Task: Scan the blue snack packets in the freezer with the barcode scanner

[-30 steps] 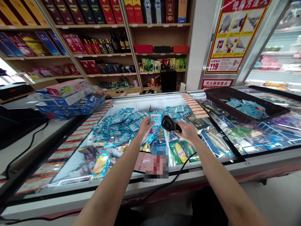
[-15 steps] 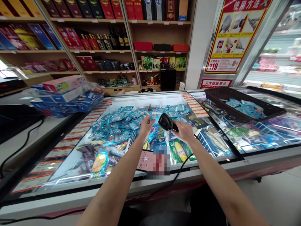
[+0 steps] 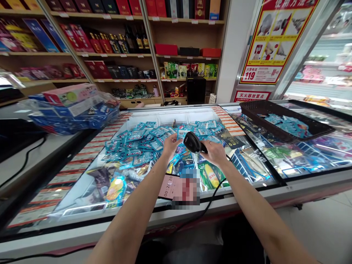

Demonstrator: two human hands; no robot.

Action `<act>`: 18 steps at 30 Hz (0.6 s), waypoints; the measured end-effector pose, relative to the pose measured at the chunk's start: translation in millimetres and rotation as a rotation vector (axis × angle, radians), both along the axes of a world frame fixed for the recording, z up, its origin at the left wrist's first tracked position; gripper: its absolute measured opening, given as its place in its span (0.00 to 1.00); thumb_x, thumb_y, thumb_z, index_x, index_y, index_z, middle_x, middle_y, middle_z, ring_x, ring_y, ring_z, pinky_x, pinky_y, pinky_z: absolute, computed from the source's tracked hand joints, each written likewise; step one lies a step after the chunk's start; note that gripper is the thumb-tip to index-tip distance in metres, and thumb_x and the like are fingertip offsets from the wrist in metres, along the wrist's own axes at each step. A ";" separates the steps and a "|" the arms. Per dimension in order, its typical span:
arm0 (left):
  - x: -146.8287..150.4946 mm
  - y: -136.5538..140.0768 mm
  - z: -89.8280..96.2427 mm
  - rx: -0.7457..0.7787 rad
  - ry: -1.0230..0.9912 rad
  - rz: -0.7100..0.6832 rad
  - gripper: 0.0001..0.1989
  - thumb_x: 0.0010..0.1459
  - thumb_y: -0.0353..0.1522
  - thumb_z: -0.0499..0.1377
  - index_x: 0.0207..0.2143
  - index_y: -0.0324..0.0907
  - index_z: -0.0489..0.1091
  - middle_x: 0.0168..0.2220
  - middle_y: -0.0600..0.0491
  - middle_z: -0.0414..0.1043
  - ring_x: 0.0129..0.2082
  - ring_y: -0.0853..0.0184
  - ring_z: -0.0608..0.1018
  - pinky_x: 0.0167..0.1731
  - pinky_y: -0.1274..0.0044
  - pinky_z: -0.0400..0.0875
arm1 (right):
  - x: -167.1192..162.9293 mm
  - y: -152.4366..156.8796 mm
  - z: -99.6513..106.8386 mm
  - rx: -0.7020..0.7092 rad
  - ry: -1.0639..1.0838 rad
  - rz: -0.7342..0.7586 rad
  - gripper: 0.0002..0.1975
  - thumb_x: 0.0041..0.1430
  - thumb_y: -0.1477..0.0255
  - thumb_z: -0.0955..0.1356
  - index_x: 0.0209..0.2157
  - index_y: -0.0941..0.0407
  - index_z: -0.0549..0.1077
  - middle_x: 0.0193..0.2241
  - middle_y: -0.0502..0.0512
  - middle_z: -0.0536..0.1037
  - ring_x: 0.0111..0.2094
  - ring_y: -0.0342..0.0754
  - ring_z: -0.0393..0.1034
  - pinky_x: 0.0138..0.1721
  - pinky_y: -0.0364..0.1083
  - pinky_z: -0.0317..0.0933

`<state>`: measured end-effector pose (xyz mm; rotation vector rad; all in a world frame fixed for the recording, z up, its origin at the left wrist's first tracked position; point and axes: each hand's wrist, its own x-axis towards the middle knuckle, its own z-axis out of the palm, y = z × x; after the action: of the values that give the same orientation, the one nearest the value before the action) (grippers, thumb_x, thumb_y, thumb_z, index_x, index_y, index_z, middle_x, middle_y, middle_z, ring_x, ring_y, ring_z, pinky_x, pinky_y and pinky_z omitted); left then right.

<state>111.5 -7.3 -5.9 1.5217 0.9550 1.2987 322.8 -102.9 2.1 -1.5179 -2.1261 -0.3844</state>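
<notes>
A black handheld barcode scanner (image 3: pixel 193 142) is gripped in my right hand (image 3: pixel 215 153), its head turned toward my left hand (image 3: pixel 171 143). My left hand pinches the edge of a small blue packet (image 3: pixel 182 133) just in front of the scanner head, which covers part of it. Many similar blue packets (image 3: pixel 134 146) lie heaped on the glass lid to the left of my hands, and more (image 3: pixel 206 126) lie behind the scanner. The scanner's black cable (image 3: pixel 213 196) runs down over the freezer's front edge.
A phone (image 3: pixel 170 186) showing a timer lies on the chest freezer's front edge (image 3: pixel 129 223). A dark brown tray (image 3: pixel 316 123) on the right holds more blue packets. Plastic-wrapped boxes (image 3: pixel 74 112) stand at left. Stocked shelves (image 3: pixel 115 55) rise behind.
The camera view has shifted slightly. Both hands stay close together, with the scanner and the blue packet held in nearly the same places.
</notes>
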 end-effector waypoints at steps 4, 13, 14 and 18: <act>-1.1 1.7 -2.1 0.005 -0.017 -0.013 0.09 0.45 0.36 0.63 0.29 0.40 0.72 0.29 0.54 0.74 0.31 0.69 0.73 0.36 0.76 0.66 | 0.0 0.6 -0.4 0.015 -0.008 -0.001 0.18 0.59 0.67 0.63 0.50 0.55 0.68 0.38 0.54 0.77 0.36 0.49 0.71 0.33 0.45 0.56; 1.1 -0.2 1.0 -0.019 -0.027 -0.012 0.11 0.44 0.37 0.64 0.31 0.40 0.73 0.31 0.53 0.75 0.32 0.67 0.73 0.36 0.75 0.66 | -0.1 2.5 -3.1 0.055 -0.021 0.016 0.17 0.59 0.66 0.63 0.48 0.56 0.69 0.37 0.55 0.77 0.35 0.49 0.71 0.32 0.45 0.55; 1.0 0.1 0.5 -0.020 -0.026 -0.010 0.11 0.44 0.36 0.64 0.31 0.40 0.73 0.30 0.53 0.74 0.31 0.68 0.73 0.36 0.75 0.66 | 0.1 2.6 -3.3 0.055 -0.024 0.015 0.16 0.60 0.66 0.63 0.48 0.56 0.69 0.37 0.55 0.77 0.35 0.49 0.71 0.32 0.45 0.55; 0.5 1.7 -1.4 -0.018 -0.020 -0.004 0.10 0.44 0.35 0.63 0.30 0.40 0.73 0.29 0.54 0.74 0.30 0.69 0.72 0.34 0.76 0.65 | 0.7 3.0 -3.3 0.046 -0.028 0.014 0.17 0.59 0.66 0.64 0.49 0.56 0.69 0.37 0.56 0.77 0.35 0.49 0.71 0.32 0.45 0.56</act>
<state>112.0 -5.6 -7.3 1.4936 0.9472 1.2973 323.5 -99.8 -1.3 -1.4790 -2.1338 -0.4485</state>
